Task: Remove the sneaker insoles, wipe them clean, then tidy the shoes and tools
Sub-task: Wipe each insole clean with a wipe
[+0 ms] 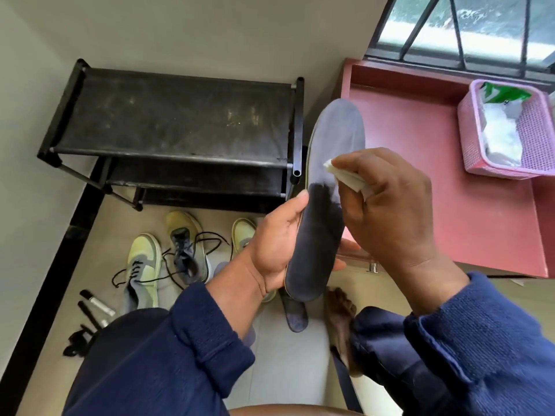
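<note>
While the left hand (276, 238) grips a dark insole (322, 205) by its near half, the right hand (387, 205) pinches a folded wipe (345, 175) against it.

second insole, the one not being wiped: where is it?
In the head view the second insole lies on the floor at lower centre, just below the heel of the held insole and left of the person's bare foot.

An insole (322, 205) is gripped at its heel end by the left hand (279, 241); a folded wipe (345, 175), pinched in the right hand (390, 211), is pressed against it.
</note>
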Available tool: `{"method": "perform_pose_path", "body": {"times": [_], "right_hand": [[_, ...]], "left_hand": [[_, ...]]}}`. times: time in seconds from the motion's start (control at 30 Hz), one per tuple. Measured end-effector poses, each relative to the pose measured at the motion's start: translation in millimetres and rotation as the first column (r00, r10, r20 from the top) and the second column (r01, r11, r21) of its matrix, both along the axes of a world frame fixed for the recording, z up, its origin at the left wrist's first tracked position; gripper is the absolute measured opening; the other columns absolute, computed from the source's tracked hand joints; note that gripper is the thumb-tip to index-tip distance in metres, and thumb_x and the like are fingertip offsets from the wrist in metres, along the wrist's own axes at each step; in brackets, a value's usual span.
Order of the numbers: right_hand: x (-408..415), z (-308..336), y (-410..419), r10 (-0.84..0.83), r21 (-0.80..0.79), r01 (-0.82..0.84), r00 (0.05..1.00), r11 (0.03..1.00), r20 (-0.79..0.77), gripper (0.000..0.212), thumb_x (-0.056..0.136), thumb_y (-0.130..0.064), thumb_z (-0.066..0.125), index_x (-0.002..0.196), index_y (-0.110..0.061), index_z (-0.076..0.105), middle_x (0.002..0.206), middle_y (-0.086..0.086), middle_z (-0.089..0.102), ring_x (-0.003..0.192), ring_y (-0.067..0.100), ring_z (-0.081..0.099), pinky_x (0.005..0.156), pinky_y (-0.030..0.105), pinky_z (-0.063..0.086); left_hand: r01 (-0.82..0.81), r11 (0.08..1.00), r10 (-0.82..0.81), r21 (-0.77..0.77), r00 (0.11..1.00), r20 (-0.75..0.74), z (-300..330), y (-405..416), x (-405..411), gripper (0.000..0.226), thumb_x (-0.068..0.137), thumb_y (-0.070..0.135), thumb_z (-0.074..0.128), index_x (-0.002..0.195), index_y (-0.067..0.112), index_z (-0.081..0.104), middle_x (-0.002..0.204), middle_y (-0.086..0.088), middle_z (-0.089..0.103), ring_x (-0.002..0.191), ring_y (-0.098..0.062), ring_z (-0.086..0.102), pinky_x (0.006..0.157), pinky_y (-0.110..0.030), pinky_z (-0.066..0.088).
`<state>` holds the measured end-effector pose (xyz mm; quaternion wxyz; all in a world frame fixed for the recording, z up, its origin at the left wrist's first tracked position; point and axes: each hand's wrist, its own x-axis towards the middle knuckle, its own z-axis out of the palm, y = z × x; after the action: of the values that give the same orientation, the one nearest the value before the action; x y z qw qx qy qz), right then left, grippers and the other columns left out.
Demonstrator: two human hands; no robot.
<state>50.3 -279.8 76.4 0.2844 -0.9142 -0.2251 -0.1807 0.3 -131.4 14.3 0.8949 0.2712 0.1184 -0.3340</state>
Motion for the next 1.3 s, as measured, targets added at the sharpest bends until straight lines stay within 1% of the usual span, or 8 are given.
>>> {"method": "perform_pose_path", "body": {"times": [0.13,0.33,0.53,0.7,0.87,0.93,1.1,1.3], "right_hand": [[-5.7,-10.7,5.3,0.033,-0.035,-0.036,0.996,0.999,-0.084,0.015,0.09,-0.015,0.067,0.1,-0.018,0.077,0.096,0.001,0.073,0.081,0.023,0.068,0.07,0.035,0.056],[-12.8,-8.5,6.4,0.168,-0.006,-0.171,0.972,0.985,-0.166,0.02,0.088,-0.015,0.062,0.1,-0.02,0.077,0.095,-0.001,0.071,0.08,0.019,0.068,0.069,0.031,0.056],[8.2,-4.8,-15.6,-0.094,0.03,0.101,0.978,0.994,-0.185,0.018,0.084,-0.01,0.071,0.097,-0.02,0.079,0.088,-0.002,0.075,0.077,0.016,0.065,0.071,0.015,0.038],[-0.6,1.5,-13.3,0.165,0.005,-0.173,0.927,0.985,-0.338,0.012,0.084,-0.014,0.073,0.091,-0.024,0.077,0.084,-0.009,0.074,0.076,0.011,0.068,0.071,0.032,0.056],[11.2,3.0,-22.8,-0.019,0.002,0.021,0.962,1.0,-0.273,0.015,0.084,-0.011,0.072,0.084,-0.025,0.077,0.079,-0.01,0.071,0.071,0.003,0.06,0.067,0.006,0.04],[13.5,6.3,-26.3,-0.029,0.008,0.033,0.948,0.999,-0.316,0.016,0.086,-0.01,0.071,0.084,-0.026,0.076,0.08,-0.012,0.071,0.072,0.002,0.061,0.067,0.004,0.041],[7.0,12.7,-26.1,0.229,-0.037,-0.293,0.816,0.956,-0.531,0.025,0.08,-0.001,0.07,0.085,-0.025,0.076,0.079,-0.013,0.073,0.078,0.002,0.067,0.067,0.018,0.051],[18.0,5.6,-32.9,-0.049,-0.018,0.045,0.906,0.999,-0.421,0.018,0.086,-0.011,0.071,0.088,-0.028,0.076,0.084,-0.013,0.073,0.079,0.002,0.066,0.071,0.015,0.049]], "left_hand": [[0.022,0.993,-0.02,0.118,1.0,-0.024,-1.9,0.4,-1.4,0.053,0.099,0.057,0.039,0.109,0.026,0.08,0.107,-0.008,0.075,0.094,-0.028,0.071,0.087,-0.048,0.05],[-0.019,0.993,0.025,0.118,0.998,-0.049,-1.2,2.2,-2.3,0.053,0.096,0.058,0.044,0.124,0.024,0.073,0.118,-0.012,0.073,0.105,-0.032,0.068,0.1,-0.059,0.043],[0.078,0.967,-0.077,0.243,0.997,-0.016,12.2,-2.8,1.5,0.059,0.097,0.059,0.043,0.129,0.015,0.066,0.118,-0.019,0.07,0.091,-0.036,0.069,0.072,-0.042,0.058],[0.142,0.938,-0.142,0.316,0.99,-0.024,12.3,0.7,2.3,0.064,0.092,0.059,0.047,0.132,0.01,0.058,0.106,-0.021,0.072,0.088,-0.039,0.068,0.077,-0.045,0.053],[0.29,0.885,-0.292,0.365,0.955,-0.049,15.2,6.6,2.8,0.067,0.091,0.06,0.044,0.133,0.011,0.061,0.099,-0.029,0.072,0.083,-0.04,0.071,0.072,-0.046,0.06],[0.316,0.873,-0.322,0.371,0.946,-0.048,15.6,9.3,2.6,0.062,0.096,0.06,0.048,0.139,0.018,0.058,0.106,-0.035,0.069,0.086,-0.042,0.072,0.074,-0.047,0.06],[0.331,0.875,-0.36,0.353,0.933,0.018,12.2,15.1,1.7,0.056,0.096,0.051,0.044,0.151,0.053,0.035,0.125,-0.023,0.07,0.09,-0.046,0.07,0.076,-0.05,0.059],[0.381,0.852,-0.437,0.36,0.896,0.086,14.7,16.4,1.2,0.048,0.104,0.047,0.036,0.147,0.067,0.031,0.129,-0.022,0.068,0.104,-0.053,0.064,0.077,-0.047,0.059]]}}
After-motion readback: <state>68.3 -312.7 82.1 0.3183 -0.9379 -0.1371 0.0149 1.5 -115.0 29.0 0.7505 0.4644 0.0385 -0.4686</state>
